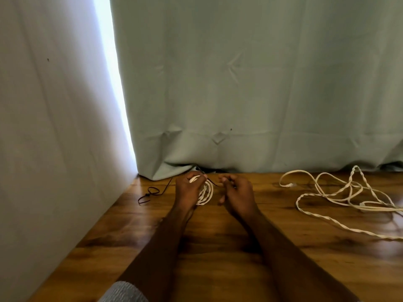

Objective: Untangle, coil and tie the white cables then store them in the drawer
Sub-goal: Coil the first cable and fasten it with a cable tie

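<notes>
A small coil of white cable (206, 194) is held in my left hand (187, 190) near the back of the wooden table (218, 258). A thin black tie (214, 184) runs across the top of the coil towards my right hand (236, 190), whose fingers are pinched together at its end. To the right lies a loose tangle of white twisted cable (340, 192), spread over the table and running off the right edge of the view. Neither hand touches that tangle. No drawer is in view.
A second thin black tie (150, 194) lies looped on the table to the left of my left hand. A pale green curtain (261, 83) hangs along the table's back edge. A white wall (54, 127) borders the table's left side.
</notes>
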A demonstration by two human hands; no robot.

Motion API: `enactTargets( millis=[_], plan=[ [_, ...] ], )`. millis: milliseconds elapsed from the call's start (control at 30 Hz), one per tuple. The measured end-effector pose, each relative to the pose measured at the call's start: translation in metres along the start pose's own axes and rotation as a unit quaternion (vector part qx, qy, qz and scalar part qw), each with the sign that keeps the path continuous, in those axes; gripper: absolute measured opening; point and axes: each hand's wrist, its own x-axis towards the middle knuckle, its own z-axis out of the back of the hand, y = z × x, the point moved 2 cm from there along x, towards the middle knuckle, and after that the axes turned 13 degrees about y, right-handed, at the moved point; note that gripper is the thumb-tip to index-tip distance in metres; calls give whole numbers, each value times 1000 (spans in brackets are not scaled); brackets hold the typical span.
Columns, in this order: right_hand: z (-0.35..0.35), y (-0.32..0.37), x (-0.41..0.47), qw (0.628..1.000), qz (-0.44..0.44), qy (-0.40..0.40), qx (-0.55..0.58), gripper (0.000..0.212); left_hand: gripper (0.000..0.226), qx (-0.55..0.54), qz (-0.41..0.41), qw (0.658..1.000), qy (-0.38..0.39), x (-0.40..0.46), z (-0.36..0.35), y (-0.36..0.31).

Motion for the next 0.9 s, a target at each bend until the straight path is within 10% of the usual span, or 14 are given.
enactTargets(
  millis=[167,500,900],
  plan=[
    [30,-6,-1,988,-88,-84,97,13,1,-71,21,997,-23,-2,22,-3],
    [1,16,-14,927,-16,53,-372,22,9,0,-23,998,60,-9,7,-14],
    [-3,14,-5,991,-9,137,-4,12,18,-20,-10,982,189,-12,9,-17]
  ],
)
